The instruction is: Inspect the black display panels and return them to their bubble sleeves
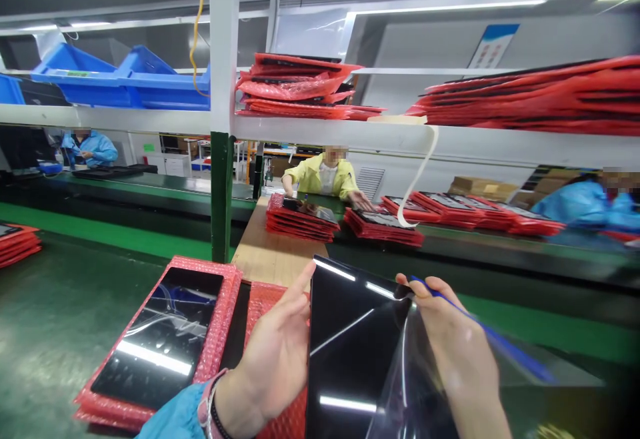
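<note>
My left hand [275, 352] grips a glossy black screen panel [350, 339] along its left edge, thumb up near the top corner. The panel is tilted toward me and reflects the ceiling lights. At its top right corner, the fingers of my right hand [457, 339] are pinched on a clear protective film [407, 385], which is lifted and creased along the panel's right side. A thin, blurred blue stick-like thing [515, 349] also runs through my right hand. Left of my hands, another black screen panel [163, 335] lies on red bubble wrap [225, 312].
Red bubble wrap [260, 299] lies beneath my left hand. Wrapped stacks [303, 225] stand on a wooden board [280, 262] ahead. A green post [220, 205] supports a shelf [320, 129] with red-wrapped stacks and blue bins [125, 82]. A person in yellow [320, 175] works opposite.
</note>
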`<state>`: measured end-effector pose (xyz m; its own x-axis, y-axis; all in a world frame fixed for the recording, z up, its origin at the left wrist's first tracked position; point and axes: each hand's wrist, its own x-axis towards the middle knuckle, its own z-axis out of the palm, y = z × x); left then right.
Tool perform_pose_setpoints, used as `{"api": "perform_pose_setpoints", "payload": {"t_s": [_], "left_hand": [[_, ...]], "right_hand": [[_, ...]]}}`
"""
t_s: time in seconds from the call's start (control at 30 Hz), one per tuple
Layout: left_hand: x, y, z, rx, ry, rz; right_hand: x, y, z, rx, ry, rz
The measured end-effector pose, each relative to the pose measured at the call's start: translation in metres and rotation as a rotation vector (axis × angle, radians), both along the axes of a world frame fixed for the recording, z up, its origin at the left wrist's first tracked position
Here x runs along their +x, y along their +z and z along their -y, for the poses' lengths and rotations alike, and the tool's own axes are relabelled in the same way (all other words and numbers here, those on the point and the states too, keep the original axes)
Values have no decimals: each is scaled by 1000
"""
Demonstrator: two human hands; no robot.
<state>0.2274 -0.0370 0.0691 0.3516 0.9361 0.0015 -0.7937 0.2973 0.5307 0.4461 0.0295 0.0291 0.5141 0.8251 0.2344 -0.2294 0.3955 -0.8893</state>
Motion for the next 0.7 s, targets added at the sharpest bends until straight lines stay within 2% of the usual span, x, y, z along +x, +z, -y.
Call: {"api": "perform_pose_setpoints", "payload": {"t_s": [0.2,0.37,0.5,0.63,0.7], "left_hand": [[-2,-2,-1,14,3,-21],[-1,0,-5,18,30,-63],[-15,-10,-11,-48,120,-256],[-52,-42,-12,-178,273,-470],[-70,-60,-8,-265,308,-573]], "right_hand": [[-18,17,13,-32,20,-92],[-23,17,10,-53,199,-70],[-23,-7,-13,-108,273,9],[-36,-50,-44,-120,330,139],[-47,-72,-59,-96,341,220]]}}
